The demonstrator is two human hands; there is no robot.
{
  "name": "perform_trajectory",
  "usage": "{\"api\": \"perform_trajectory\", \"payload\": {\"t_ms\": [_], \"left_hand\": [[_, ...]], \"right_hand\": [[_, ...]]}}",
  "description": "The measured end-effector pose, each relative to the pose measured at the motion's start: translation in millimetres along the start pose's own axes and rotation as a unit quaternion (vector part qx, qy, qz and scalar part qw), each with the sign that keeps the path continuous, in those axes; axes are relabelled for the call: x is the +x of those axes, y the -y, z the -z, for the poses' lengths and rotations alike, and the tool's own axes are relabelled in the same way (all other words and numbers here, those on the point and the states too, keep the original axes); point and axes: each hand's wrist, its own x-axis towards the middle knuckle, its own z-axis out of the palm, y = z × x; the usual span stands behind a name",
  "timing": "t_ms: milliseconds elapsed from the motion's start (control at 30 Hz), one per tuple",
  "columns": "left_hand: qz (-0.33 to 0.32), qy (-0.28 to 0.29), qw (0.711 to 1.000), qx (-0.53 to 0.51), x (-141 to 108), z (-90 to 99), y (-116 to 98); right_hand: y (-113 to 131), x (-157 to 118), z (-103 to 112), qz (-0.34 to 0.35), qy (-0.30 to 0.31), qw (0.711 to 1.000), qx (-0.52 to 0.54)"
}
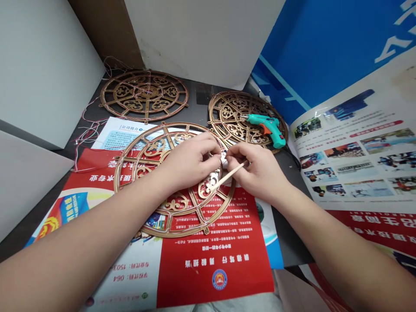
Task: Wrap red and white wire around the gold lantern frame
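Observation:
A round golden openwork frame (pixel 177 203) lies on printed sheets in the middle, with thin wire along its rings. Over its upper right part, my left hand (pixel 195 160) has its fingers bent together at the rim; what they pinch is too small to make out. Just to the right, my right hand (pixel 251 167) is closed around a thin pale stick (pixel 229 175), whose lower end points down left over the frame. Between the two hands a small white piece (pixel 224 159) shows at the rim, partly hidden by fingertips.
Two more round frames lie behind, at the back left (pixel 144 95) and back right (pixel 224 113). A teal glue gun (pixel 268 125) rests on the right one. Loose wires (pixel 86 134) trail at left. White panels and a propped brochure (pixel 354 151) stand around the dark table.

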Motion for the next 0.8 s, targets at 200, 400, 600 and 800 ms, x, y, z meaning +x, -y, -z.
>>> {"api": "perform_trajectory", "payload": {"t_ms": [200, 400, 600, 800], "left_hand": [[0.015, -0.008, 1.000, 0.008, -0.3, 1.9, -0.8], [-0.020, 0.004, 1.000, -0.005, -1.6, 2.1, -2.3], [-0.014, 0.001, 1.000, -0.003, -1.5, 0.6, -2.1], [0.012, -0.001, 1.000, -0.023, -0.5, 2.4, -2.7]], "right_hand": [[-0.5, -0.7, 1.5, -0.006, -0.002, 1.000, 0.007], [-1.1, -0.6, 1.8, -0.006, -0.004, 1.000, 0.014], [-1.1, -0.3, 0.8, 0.027, -0.027, 0.999, -0.007], [1.5, -1.0, 3.9, -0.012, -0.045, 0.997, 0.053]]}}
